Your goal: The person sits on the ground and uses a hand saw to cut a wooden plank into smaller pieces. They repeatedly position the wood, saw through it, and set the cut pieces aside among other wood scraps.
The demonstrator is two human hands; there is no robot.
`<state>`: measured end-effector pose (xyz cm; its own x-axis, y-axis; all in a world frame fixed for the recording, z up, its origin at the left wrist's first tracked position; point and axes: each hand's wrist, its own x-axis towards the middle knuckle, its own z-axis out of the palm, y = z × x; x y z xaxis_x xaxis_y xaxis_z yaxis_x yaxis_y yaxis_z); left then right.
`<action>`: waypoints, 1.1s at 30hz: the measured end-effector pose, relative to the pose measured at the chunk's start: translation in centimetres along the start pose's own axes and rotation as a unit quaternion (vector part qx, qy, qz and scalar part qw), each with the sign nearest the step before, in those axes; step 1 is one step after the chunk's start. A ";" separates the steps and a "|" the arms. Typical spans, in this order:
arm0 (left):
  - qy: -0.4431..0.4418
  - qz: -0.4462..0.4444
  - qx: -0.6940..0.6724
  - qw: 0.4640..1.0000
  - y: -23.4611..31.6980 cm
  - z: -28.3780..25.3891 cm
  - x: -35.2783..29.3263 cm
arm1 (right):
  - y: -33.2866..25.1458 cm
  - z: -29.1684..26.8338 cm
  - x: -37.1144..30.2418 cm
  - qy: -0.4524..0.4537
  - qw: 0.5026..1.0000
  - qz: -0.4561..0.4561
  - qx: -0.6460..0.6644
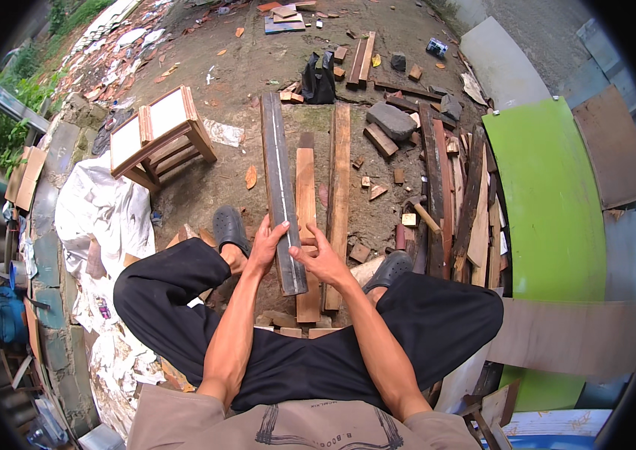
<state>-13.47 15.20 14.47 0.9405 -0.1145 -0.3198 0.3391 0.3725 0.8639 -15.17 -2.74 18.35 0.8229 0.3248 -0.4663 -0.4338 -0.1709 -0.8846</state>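
Note:
A long dark grey plank (pixel 274 165) with a white line down its face slants slightly in front of me, its near end between my knees. My left hand (pixel 264 246) grips its left edge, thumb lying across the top face. On the opposite edge, my right hand (pixel 323 260) holds the plank with the thumb near the white line and fingers bent toward its side; the fingertips are partly hidden. Just under and right of it lies a lighter brown wooden board (pixel 306 187). A second brown board (pixel 339 180) runs parallel, farther right.
A hammer (pixel 427 217) rests among wood offcuts to the right, beside stacked timber strips (pixel 449 202). A grey stone (pixel 390 121) and black plastic bag (pixel 319 79) lie farther off. At left stand a small wooden stool (pixel 164 135) and white cloth (pixel 104 206). Green sheet (pixel 550 202) borders the right.

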 end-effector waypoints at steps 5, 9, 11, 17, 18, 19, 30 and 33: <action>-0.046 -0.006 0.005 0.999 -1.8 5.1 2.3 | -1.7 -1.3 -3.7 0.039 0.998 -0.040 0.040; -0.126 -0.024 0.121 0.984 -3.5 9.2 3.3 | -0.6 -4.3 -6.0 0.148 0.979 0.011 0.140; -0.128 -0.042 0.261 0.956 -4.4 10.1 3.8 | -1.1 -6.6 -7.7 0.168 0.968 0.030 0.181; -0.091 -0.040 0.323 0.941 -3.8 10.8 6.2 | 4.4 -18.1 -9.4 0.365 0.911 0.119 -0.150; -0.044 -0.011 0.334 0.941 -4.3 10.0 6.7 | 5.9 -20.7 -9.8 0.387 0.891 0.131 -0.198; 0.005 -0.004 0.370 0.929 -4.8 9.1 7.2 | 7.5 -23.6 -10.6 0.406 0.868 0.145 -0.244; 0.192 -0.230 0.417 0.858 -8.7 -0.5 7.7 | 14.5 -41.2 -20.3 0.499 0.695 0.287 -0.430; 0.087 -0.312 0.183 0.928 -9.6 -1.8 6.4 | 14.9 -42.4 -21.7 0.482 0.687 0.340 -0.423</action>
<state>-10.74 12.61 3.44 0.5530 -0.0405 -0.8322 0.8302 -0.0586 0.5544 -23.92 -51.80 15.32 0.5726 -0.7967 -0.1936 -0.8058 -0.5904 0.0461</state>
